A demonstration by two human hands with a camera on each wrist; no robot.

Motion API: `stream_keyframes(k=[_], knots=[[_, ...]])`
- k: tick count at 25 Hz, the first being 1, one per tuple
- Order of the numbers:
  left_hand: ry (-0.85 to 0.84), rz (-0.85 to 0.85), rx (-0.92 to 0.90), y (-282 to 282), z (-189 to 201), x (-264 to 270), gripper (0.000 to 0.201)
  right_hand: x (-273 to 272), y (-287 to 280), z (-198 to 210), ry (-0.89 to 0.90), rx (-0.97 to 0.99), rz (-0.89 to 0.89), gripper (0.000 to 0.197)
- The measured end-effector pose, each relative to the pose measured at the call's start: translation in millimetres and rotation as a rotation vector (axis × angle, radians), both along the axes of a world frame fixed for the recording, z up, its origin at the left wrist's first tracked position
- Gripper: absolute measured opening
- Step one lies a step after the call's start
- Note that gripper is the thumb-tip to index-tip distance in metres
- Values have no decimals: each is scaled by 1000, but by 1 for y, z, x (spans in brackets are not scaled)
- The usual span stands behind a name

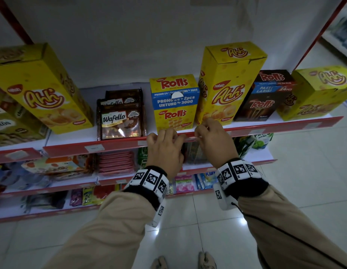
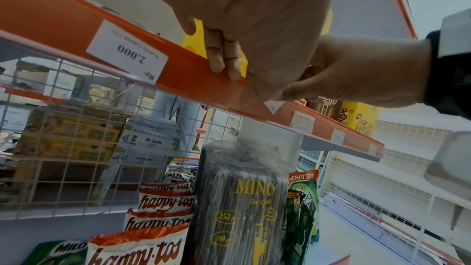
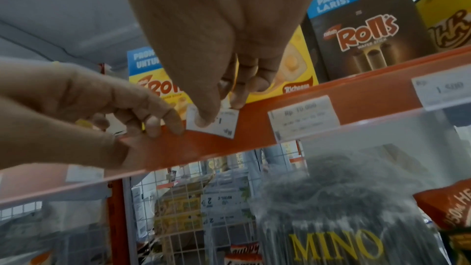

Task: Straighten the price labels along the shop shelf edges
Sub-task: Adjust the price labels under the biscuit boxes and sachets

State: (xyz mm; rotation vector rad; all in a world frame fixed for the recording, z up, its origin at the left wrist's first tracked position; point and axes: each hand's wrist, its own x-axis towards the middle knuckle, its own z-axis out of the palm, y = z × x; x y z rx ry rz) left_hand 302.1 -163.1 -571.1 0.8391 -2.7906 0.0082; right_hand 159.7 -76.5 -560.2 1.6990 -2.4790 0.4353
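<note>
— so, where are the hands?
— both at the front edge of the top shelf (image 1: 285,125), close side by side but not touching. the right hand (image 1: 213,140) pinches a white label (image 3: 214,122) between thumb and fingers; the label sits crooked on the red strip (image 3: 254,138), upside down in the wrist view, one corner dipping lower.
— and the left hand (image 1: 164,150)?
— its fingers (image 2: 224,61) curl over the strip's top edge with the thumb under, gripping the strip just left of the label.
— other labels?
— a 2.000 label (image 2: 127,55) further left on the strip, and a 10.000 label (image 3: 303,116) to the right, both lying flat.
— what's on the shelf behind?
— a yellow rolls box (image 1: 174,103) right behind the hands, a tall ahh box (image 1: 227,84) beside it, a brown rolls box (image 1: 265,96) further right, wafello packs (image 1: 120,119) to the left.
— below?
— a mino pack (image 2: 244,198) on the shelf under the strip.
</note>
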Motion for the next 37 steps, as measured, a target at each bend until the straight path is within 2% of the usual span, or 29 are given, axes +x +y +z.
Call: stream_keyframes(k=[2,6,9,11,14,16,19,21,25,30,37], knots=[[-9,-3,26,-2,1,-1,37,-8,1,2,-108,-38,51,12],[31,18,123,-4,-2,0,35,-2,4,1,-648,-400,-104,14],[146,20,211,-5,-3,2,31,14,0,-6,-963,-537,-189,11],[211,29,257,-8,-2,3,32,22,-3,-9,-1111,-570,-176,14],[257,26,253,-10,-4,3,26,29,-5,-15,-1200,-534,-145,16],[262,27,241,-10,-7,2,20,32,-3,-17,-1113,-517,-135,18],[253,26,219,-11,-9,1,18,29,2,-13,-752,-467,-39,17],[245,5,173,-12,-8,3,15,23,4,-10,-574,-390,-1,15],[213,-9,76,-15,-7,12,14,15,-1,-6,-498,-374,-36,14],[212,21,65,-21,-5,20,17,17,-15,-13,-224,-246,-47,12],[196,51,45,-18,-7,15,26,22,-18,-17,-126,-193,-58,13]])
